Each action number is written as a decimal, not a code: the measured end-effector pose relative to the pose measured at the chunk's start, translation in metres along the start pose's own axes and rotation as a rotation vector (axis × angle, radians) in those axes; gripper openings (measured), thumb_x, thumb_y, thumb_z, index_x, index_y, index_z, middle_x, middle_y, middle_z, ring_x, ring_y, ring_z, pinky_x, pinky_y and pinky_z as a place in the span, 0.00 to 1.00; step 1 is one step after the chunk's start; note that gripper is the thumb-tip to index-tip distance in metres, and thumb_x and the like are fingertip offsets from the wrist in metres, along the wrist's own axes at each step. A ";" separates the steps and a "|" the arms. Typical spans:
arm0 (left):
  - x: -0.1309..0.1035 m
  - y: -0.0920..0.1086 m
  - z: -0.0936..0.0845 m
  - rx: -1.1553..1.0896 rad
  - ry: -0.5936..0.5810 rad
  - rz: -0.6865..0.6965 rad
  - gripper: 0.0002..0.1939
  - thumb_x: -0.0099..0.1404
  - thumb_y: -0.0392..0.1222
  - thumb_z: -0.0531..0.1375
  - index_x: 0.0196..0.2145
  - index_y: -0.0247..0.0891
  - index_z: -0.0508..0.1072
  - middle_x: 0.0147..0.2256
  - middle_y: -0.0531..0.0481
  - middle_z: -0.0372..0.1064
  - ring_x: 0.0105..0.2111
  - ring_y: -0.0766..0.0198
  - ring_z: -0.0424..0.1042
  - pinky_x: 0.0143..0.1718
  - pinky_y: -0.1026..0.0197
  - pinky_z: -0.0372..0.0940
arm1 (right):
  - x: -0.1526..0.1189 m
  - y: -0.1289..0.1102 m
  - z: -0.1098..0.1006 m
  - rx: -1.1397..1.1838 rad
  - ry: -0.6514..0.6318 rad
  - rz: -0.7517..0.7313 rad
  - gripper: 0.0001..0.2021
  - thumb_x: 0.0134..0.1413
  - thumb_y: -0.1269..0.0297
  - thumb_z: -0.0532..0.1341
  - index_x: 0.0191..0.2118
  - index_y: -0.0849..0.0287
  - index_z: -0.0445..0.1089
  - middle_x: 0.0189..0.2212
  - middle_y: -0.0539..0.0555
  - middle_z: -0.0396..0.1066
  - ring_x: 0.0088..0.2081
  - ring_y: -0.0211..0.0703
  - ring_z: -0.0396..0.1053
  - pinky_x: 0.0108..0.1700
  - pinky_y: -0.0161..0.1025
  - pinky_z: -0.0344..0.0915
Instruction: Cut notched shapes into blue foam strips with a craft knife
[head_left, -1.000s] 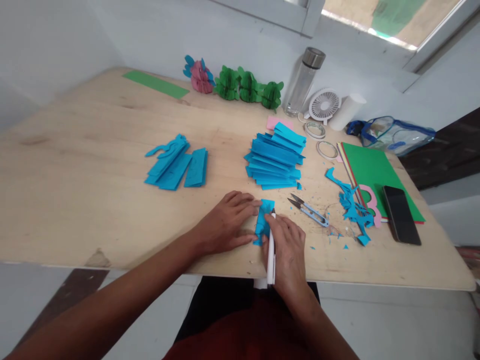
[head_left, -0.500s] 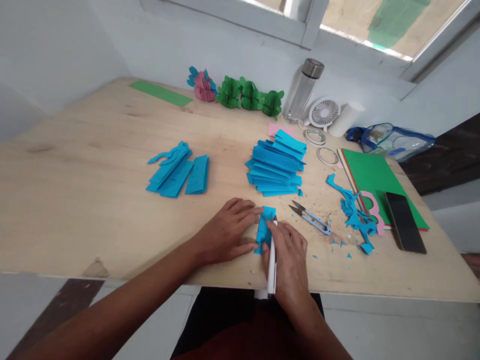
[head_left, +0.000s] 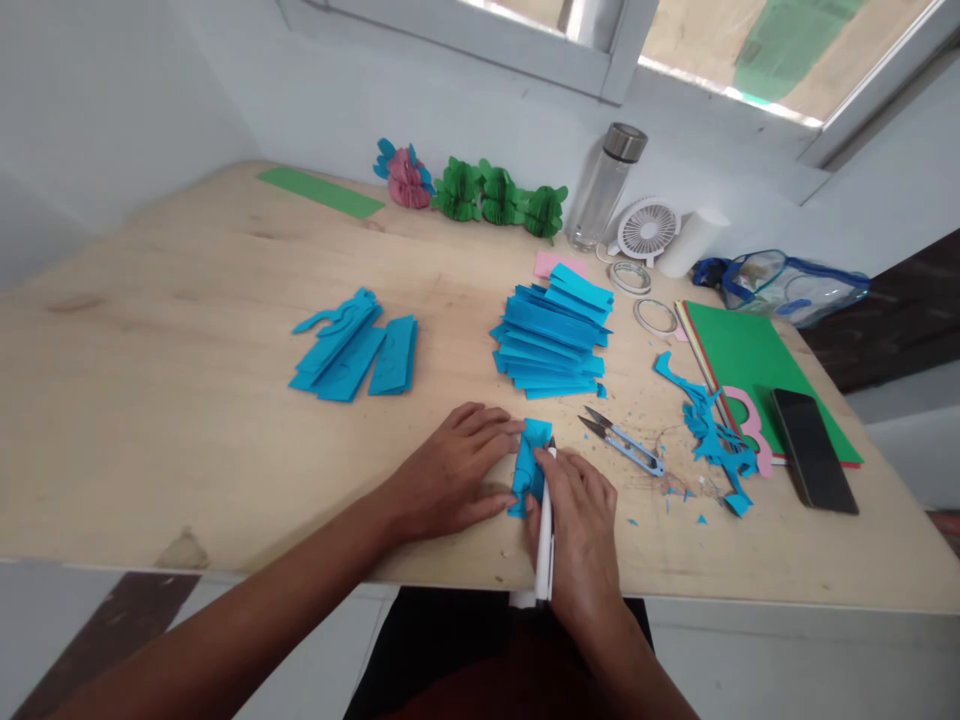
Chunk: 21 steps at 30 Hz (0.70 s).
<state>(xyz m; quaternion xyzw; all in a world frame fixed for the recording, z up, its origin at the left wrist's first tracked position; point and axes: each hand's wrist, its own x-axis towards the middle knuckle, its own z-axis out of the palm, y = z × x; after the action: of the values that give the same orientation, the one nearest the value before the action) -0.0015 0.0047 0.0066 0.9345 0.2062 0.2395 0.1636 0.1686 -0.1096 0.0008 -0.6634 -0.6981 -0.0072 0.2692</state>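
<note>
A folded piece of blue paper [head_left: 531, 462] with drawn curved lines lies near the table's front edge, between my two hands. My left hand [head_left: 463, 468] rests flat at its left side, fingers stretched out and fingertips touching the paper's edge. My right hand [head_left: 577, 520] is closed around a white marker pen [head_left: 545, 535], its dark tip up by the paper's right edge. Some of this hand's fingertips press on the paper. Just right of the paper lie blue-handled thread snips [head_left: 628, 447], blades pointing left.
Blue paper strips are piled behind the hands [head_left: 551, 335], with more folded pieces [head_left: 345, 350] to the left. Blue scraps [head_left: 709, 425], a phone [head_left: 812, 450] and green paper sheets [head_left: 757, 350] lie right. Along the wall stand green paper decorations [head_left: 499, 192], a bottle [head_left: 604, 190] and a fan [head_left: 649, 228].
The whole view has shifted slightly, so things sit a little lower in it. Both hands, the marker pen and the blue paper keep nearly the same places.
</note>
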 end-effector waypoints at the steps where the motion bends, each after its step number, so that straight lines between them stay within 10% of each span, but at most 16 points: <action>1: 0.000 0.000 0.000 0.001 0.001 0.001 0.24 0.65 0.49 0.60 0.55 0.35 0.66 0.55 0.37 0.70 0.58 0.46 0.64 0.60 0.41 0.58 | 0.000 0.000 0.000 0.001 -0.002 -0.003 0.19 0.66 0.68 0.52 0.61 0.58 0.65 0.53 0.60 0.73 0.56 0.56 0.64 0.56 0.53 0.58; 21: 0.000 0.000 -0.001 0.009 -0.042 -0.033 0.22 0.65 0.48 0.60 0.54 0.37 0.68 0.57 0.39 0.69 0.60 0.46 0.63 0.61 0.41 0.56 | 0.002 0.000 -0.004 -0.010 -0.022 -0.022 0.18 0.67 0.69 0.51 0.60 0.60 0.65 0.54 0.60 0.72 0.57 0.55 0.63 0.56 0.50 0.55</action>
<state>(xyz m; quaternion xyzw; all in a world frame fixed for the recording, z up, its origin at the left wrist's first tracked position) -0.0016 0.0049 0.0071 0.9365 0.2192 0.2164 0.1675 0.1698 -0.1093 0.0046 -0.6571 -0.7082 -0.0061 0.2581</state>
